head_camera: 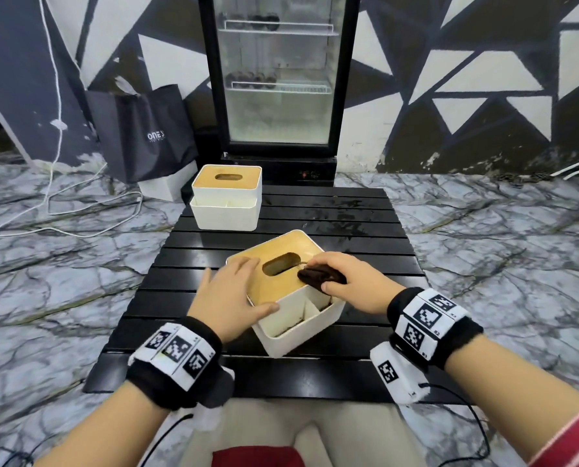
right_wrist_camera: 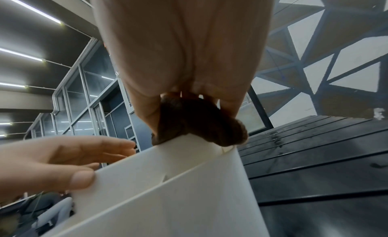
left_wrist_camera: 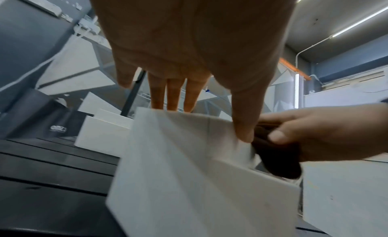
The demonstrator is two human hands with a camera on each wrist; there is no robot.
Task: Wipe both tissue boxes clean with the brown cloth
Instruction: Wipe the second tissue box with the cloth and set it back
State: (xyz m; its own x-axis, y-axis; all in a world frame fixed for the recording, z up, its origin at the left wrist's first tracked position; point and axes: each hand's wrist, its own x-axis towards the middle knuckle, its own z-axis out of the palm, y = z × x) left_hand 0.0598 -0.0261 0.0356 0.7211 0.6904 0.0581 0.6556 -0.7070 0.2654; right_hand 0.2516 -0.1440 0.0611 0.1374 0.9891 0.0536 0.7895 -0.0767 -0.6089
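Near tissue box tilted up under both hands, brown cloth on its lid.

The near tissue box (head_camera: 295, 318) sits by the tabletop's (head_camera: 365, 227) front edge, tipped. The left hand (head_camera: 229, 298) lies spread over the lid, thumb on the white rim. The right hand (head_camera: 343, 281) pinches the bunched brown cloth (head_camera: 318, 276) against the lid beside the slot. The far tissue box (head_camera: 226, 200) stands at the back-left corner.

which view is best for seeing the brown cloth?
Right wrist. The brown cloth fills mid-frame, bunched in the right hand and pressed on the near tissue box edge. Head view shows it small on the wooden lid, half covered by fingers. Left wrist shows a dark blurred patch at the side.
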